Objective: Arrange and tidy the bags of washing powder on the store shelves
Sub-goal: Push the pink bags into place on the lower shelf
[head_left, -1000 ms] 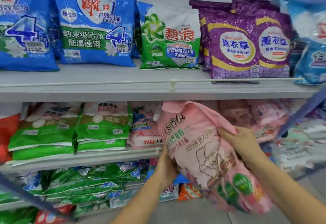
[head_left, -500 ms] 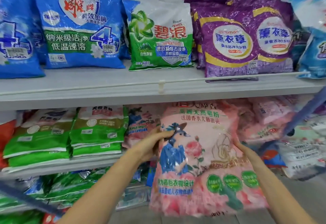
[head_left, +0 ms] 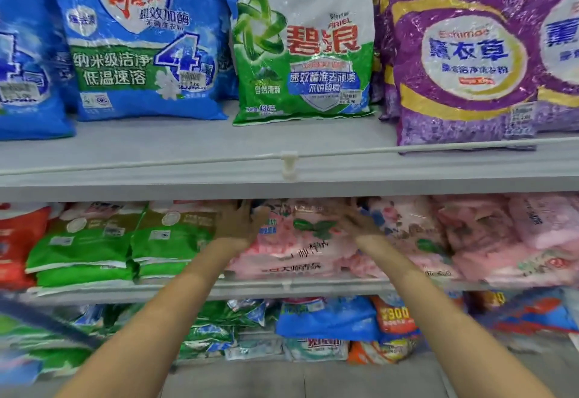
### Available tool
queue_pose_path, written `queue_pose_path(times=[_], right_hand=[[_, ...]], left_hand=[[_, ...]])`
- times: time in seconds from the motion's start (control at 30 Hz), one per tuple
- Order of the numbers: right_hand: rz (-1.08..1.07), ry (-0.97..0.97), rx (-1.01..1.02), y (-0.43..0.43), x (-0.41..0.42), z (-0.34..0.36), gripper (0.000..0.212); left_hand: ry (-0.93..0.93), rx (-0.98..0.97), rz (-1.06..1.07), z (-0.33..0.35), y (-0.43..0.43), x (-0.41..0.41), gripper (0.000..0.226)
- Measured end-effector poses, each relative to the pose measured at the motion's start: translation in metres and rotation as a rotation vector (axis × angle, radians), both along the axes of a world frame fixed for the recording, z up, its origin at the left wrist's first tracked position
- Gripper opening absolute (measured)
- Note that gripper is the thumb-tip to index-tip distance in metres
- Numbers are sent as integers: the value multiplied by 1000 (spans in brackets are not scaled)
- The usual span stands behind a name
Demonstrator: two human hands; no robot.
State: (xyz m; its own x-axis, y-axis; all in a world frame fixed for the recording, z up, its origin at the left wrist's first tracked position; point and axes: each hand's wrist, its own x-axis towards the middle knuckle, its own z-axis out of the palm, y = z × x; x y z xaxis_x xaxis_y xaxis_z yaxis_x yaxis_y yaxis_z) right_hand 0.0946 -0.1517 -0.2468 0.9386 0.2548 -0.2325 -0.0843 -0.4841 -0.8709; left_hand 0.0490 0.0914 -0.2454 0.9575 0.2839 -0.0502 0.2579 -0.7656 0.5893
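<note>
Both hands are reaching into the middle shelf [head_left: 282,287]. The left hand [head_left: 239,225] is wide open with its fingers fanned out, flat against the left edge of the pink bag [head_left: 300,248]. The right hand [head_left: 360,223] is pretty smeared, but its fingers look stretched out and laid on the bag's upper right part, not curled round it.

The pink bag itself lies flat near the front of the middle shelf, on more pink packaging, between the green bags [head_left: 84,247] and the pile of other pink bags [head_left: 485,241].

Big change from half a second ago: back then the bag was held upright in front of the shelves, one hand gripping each side. Now it's down on the shelf and the grip has loosened to open hands. The view has also come in much closer.

Counts, as far as I can make out: on the top shelf [head_left: 188,172] two blue bags [head_left: 144,52] facing front, one green-and-white bag [head_left: 300,52] and two purple bags [head_left: 460,62] in front, with more tucked behind. On the middle shelf, two stacks of green bags and one red bag [head_left: 18,241] at the far left. The pink pile is too jumbled to count.
</note>
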Motion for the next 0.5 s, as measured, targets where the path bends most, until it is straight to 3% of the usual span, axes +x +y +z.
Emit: queue_pose_path(times=[0.17,0.23,0.33,0.5], right_hand=[[70,-400,-241,-9,-26,-33,40],[99,-396,-252,-3,-19,-35,44],[87,-358,-224,10,-6,-42,41],[3,-608,-419,5,-17,-54,36]], left_hand=[[33,64,-44,-17,2,-3,58],[73,78,-54,-16,3,7,62],[59,-73,-50,-18,10,18,59],[3,-195,-126,-15,17,18,57]])
